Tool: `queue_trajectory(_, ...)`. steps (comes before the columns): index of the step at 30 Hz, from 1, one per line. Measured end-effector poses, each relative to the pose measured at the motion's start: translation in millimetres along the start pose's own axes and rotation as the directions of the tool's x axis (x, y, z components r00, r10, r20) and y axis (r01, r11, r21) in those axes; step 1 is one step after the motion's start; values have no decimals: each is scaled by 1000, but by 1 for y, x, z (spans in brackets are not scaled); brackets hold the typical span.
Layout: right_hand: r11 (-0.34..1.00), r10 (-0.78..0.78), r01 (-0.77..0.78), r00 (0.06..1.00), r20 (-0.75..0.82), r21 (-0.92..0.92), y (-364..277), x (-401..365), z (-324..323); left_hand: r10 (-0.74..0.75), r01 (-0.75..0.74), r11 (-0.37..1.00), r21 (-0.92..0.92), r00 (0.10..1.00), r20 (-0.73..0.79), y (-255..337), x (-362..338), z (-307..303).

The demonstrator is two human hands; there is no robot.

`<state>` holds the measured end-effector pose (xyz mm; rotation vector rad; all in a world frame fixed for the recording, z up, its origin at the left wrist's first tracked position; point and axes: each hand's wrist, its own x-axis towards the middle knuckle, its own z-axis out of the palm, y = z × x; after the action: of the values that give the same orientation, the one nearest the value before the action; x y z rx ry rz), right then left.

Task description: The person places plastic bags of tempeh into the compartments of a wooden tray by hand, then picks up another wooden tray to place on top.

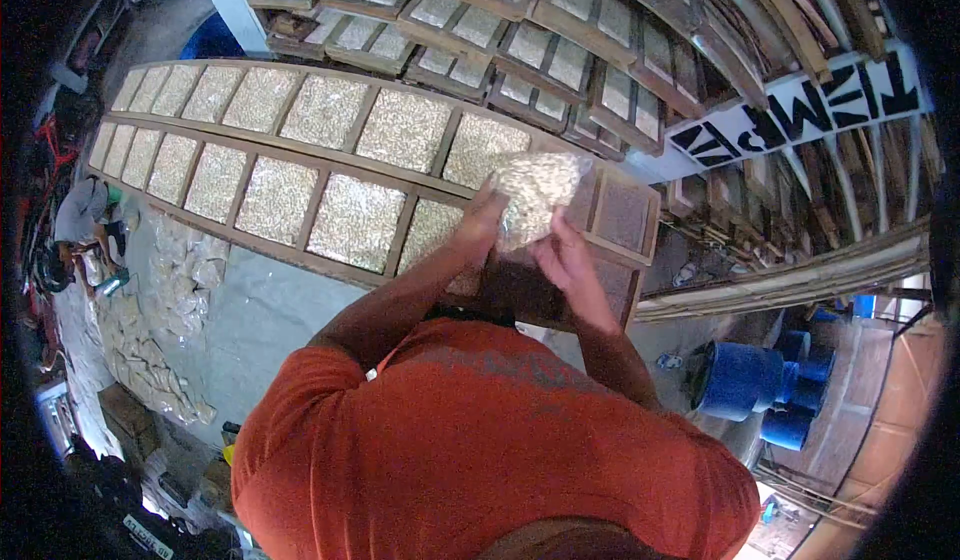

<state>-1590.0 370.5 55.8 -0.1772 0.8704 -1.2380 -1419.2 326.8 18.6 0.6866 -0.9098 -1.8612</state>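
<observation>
Both my hands hold up a clear plastic bag [535, 195] packed with pale grainy material. My left hand [480, 222] grips the bag's left side. My right hand [562, 252] holds it from below on the right. The bag hangs over the right end of a long wooden tray [300, 245] divided into square compartments. Most compartments are filled with the same pale material. The end compartment [622, 215] beside the bag looks brown and unfilled. My orange shirt [480, 440] covers the lower part of the view.
More compartment trays are stacked behind [520, 50]. Blue drums [745, 380] stand at the right. Several filled plastic bags lie on the floor at the left [160, 300], where another person [85, 215] crouches. A white board with black letters [800, 110] leans at the upper right.
</observation>
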Motion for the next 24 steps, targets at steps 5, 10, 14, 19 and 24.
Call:
queue_trajectory(5,749,-242,179,970,-12,-638,46,14,-10,-204,-31,755,-655,938,-281,-16,-27,-28)
queue_trajectory(10,547,-320,106,943,-91,-830,79,51,-68,702,-260,262,930,713,1,-26,-61,-60)
queue_trajectory(14,855,2,-60,994,-112,-514,53,21,-44,32,-514,-64,855,856,516,-55,-45,-86)
queue_trajectory(19,939,227,-222,974,-13,-263,31,17,-65,-45,124,913,388,977,-207,-38,-50,-48)
queue_trajectory(24,888,30,-32,999,-11,-458,27,-7,13,-142,196,569,-799,980,140,-12,-77,-62)
